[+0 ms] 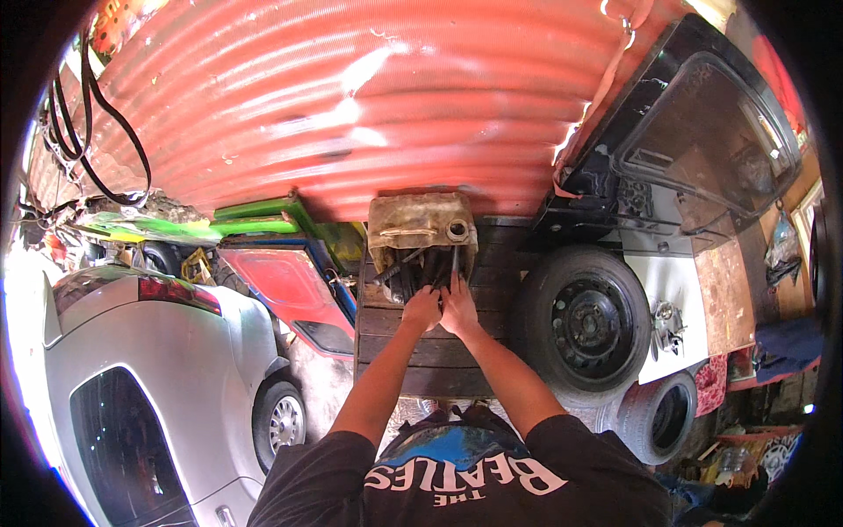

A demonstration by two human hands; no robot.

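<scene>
A worn, yellowish-beige plastic container (421, 218) with an open side and a round, rimmed hole sits at the far edge of a dark slatted wooden table (413, 373). Several dark, long pieces, seemingly hand tools (432, 265), lie in its opening, with one dark handle (384, 274) angled out to the left. My left hand (421, 309) is closed at the near edge of this opening. Close against it, my right hand (458, 307) is also closed, its fingertips by a slim grey metal piece (455, 265). What either hand grips is too small and dark to make out.
A wheel with a tyre (587, 318) stands at the table's right side, with another tyre (657, 417) nearby. A black vehicle door (694, 132) leans behind it. Red corrugated sheeting (351, 105) rises beyond the table. At left are a red panel (285, 285) and a silver car (176, 351).
</scene>
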